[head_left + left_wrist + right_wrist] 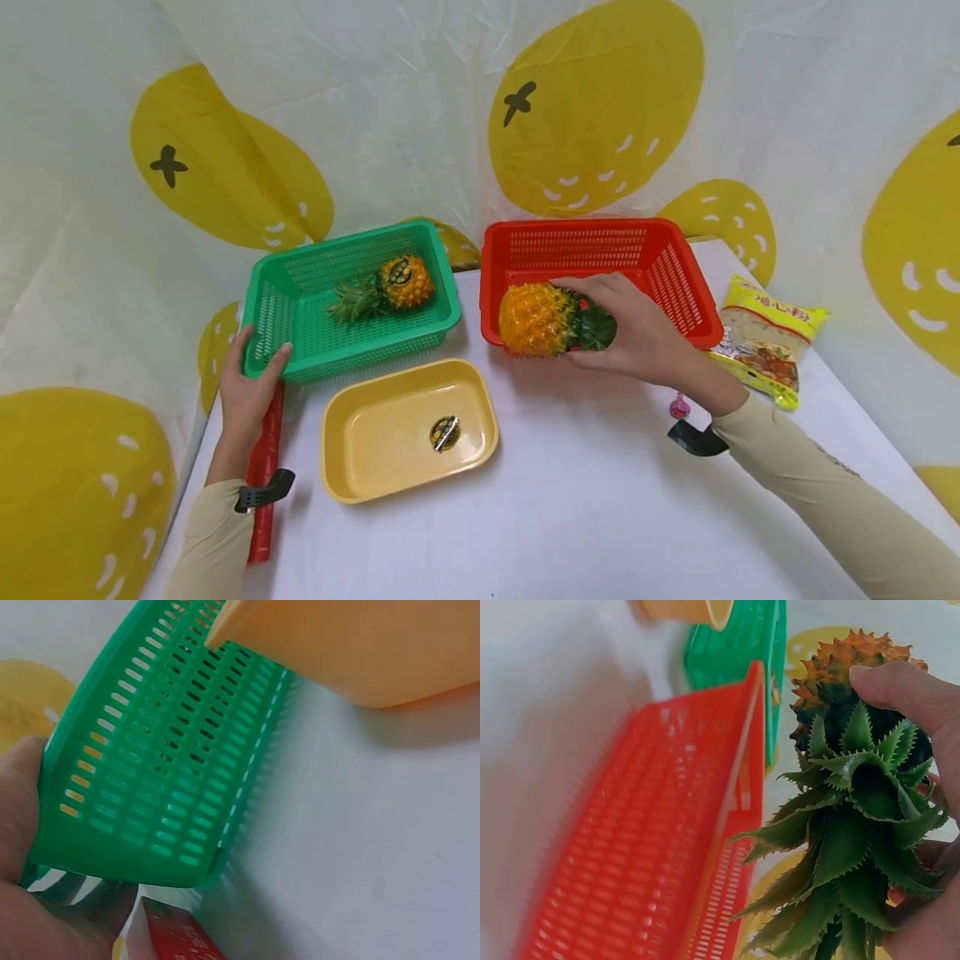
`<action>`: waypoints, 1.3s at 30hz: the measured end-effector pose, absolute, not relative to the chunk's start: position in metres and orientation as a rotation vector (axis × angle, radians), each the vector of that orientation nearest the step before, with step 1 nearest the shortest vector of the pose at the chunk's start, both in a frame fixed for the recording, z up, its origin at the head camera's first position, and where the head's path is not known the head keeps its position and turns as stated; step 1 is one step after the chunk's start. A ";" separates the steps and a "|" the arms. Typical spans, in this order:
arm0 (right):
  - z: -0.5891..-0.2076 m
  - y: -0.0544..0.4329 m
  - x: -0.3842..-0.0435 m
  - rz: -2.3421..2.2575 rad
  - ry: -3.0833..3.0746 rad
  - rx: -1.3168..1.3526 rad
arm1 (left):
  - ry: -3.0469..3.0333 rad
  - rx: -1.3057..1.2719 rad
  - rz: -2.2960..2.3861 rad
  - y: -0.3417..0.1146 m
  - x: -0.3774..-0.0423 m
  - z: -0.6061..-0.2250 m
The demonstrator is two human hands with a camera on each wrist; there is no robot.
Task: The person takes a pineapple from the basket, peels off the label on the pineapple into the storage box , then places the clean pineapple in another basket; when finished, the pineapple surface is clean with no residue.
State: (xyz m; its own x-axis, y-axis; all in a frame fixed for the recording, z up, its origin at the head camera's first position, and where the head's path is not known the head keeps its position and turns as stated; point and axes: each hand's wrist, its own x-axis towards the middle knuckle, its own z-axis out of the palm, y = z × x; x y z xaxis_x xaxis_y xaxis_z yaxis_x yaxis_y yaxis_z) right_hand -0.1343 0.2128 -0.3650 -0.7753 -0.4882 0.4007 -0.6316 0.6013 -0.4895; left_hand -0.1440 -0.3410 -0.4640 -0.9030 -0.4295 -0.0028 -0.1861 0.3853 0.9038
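My right hand point(651, 335) grips a pineapple point(532, 321) over the front of the red basket point(588, 230). Its orange, spiky body points left, with the leafy crown toward my palm. In the right wrist view, the thumb lies across the body of the pineapple point(832, 682), just past the green leaves point(840, 840). At its near left corner, the green basket point(375, 357) is held by my left hand point(244, 398), thumb on the rim. Some left fingers are hidden behind the basket's wall. Inside that basket lies another pineapple point(406, 282), its crown to the left.
A yellow tray point(337, 450) in front of the green basket holds a small dark round item with a silvery strip point(446, 434). Right of the red basket lies a yellow food bag point(772, 337). A small pink item point(679, 407) and a long red package point(262, 508) lie nearby.
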 end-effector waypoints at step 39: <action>-0.413 0.229 -0.306 1.137 -3.099 0.723 | -2.394 0.460 -1.445 -0.343 -0.142 -0.473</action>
